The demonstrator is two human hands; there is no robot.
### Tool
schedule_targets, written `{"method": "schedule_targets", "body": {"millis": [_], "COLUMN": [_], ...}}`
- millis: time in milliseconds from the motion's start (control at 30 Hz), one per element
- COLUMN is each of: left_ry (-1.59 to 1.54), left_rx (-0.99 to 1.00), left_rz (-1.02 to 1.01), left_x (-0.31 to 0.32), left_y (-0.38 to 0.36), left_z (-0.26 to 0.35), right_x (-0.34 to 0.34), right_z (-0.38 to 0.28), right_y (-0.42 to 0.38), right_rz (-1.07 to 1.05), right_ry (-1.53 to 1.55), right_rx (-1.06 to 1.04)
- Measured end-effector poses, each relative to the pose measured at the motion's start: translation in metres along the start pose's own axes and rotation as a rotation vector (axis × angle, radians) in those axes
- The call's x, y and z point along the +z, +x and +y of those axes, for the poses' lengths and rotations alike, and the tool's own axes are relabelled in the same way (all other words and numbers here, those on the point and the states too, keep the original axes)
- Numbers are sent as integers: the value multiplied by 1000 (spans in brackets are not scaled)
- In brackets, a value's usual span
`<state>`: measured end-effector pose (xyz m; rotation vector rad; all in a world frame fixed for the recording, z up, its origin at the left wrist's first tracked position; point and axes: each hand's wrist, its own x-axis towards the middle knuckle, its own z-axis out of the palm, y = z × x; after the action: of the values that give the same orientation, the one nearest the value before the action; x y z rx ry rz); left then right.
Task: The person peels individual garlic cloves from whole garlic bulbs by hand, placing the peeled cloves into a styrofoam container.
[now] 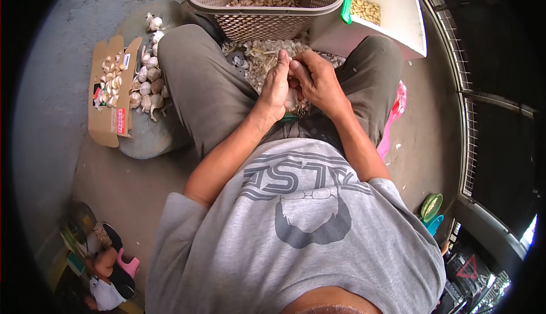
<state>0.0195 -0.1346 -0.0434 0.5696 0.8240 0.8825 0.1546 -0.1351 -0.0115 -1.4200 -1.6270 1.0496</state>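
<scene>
My left hand [275,90] and my right hand [319,82] meet between my knees, fingers curled and pinching close together. Whatever they hold is small and mostly covered by the fingers, so I cannot make it out. Below them lies a heap of dry garlic skins [267,58], with more papery bits and roots showing near my lap. To the left, whole garlic bulbs [149,81] crowd a round grey surface [151,149]. Loose garlic cloves [112,84] lie on a flattened cardboard box [105,129] beside them.
Ahead stands a perforated plastic basket [264,11] with garlic pieces inside. Right of it, a white foam box [401,21] holds peeled cloves, a green object [346,7] on its rim. Pink plastic [392,123] lies by my right leg. Another person [105,263] sits behind left.
</scene>
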Motion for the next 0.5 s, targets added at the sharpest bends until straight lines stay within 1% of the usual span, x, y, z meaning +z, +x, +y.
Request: {"method": "schedule_targets", "body": {"millis": [33, 100, 200, 233, 333, 367, 467, 500], "left_ry": [6, -14, -27, -31, 10, 25, 8, -49], "left_rx": [10, 3, 17, 26, 101, 124, 147, 138], "left_rz": [-4, -14, -25, -23, -105, -135, -68, -34], "left_x": [-1, -2, 4, 5, 0, 0, 5, 4], "left_y": [0, -2, -3, -5, -6, -6, -4, -4], "left_z": [0, -1, 8, 10, 11, 11, 13, 12], "right_x": [0, -6, -10, -4, -11, -17, -19, -18], "right_z": [-7, -22, -22, -11, -10, -7, -8, -6], "right_y": [0, -2, -1, 2, -3, -1, 2, 4], "right_rz": [-12, -69, -88, -27, -38, -87, -125, -134], "right_ry": [36, 242, 153, 72, 254, 364, 657, 657], "right_rx": [68, 346, 37, -219, 89, 137, 146, 98]}}
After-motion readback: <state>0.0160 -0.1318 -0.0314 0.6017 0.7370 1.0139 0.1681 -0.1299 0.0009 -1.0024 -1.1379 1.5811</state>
